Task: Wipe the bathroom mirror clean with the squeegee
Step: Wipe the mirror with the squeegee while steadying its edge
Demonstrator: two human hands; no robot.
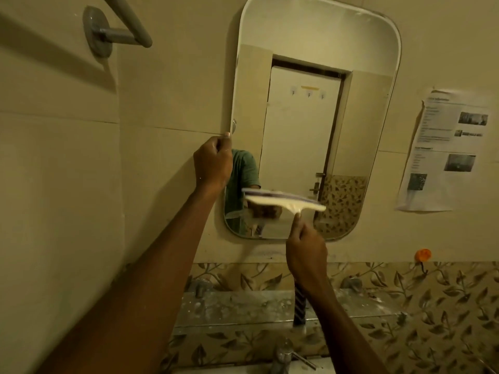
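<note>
A tall rounded mirror [310,109] hangs on the beige tiled wall and reflects a white door. My right hand [306,251] grips the handle of a cream squeegee [283,202], whose blade lies flat and nearly level against the lower part of the glass. My left hand [213,163] is closed on the mirror's left edge at about mid height, fingers curled round the rim. The squeegee's handle is mostly hidden inside my right fist.
A grey towel-bar bracket [97,31] sticks out of the wall at upper left. A printed paper sheet [445,149] is stuck to the wall right of the mirror. Below are a glass shelf [243,309], an orange hook [422,255] and a tap [283,354].
</note>
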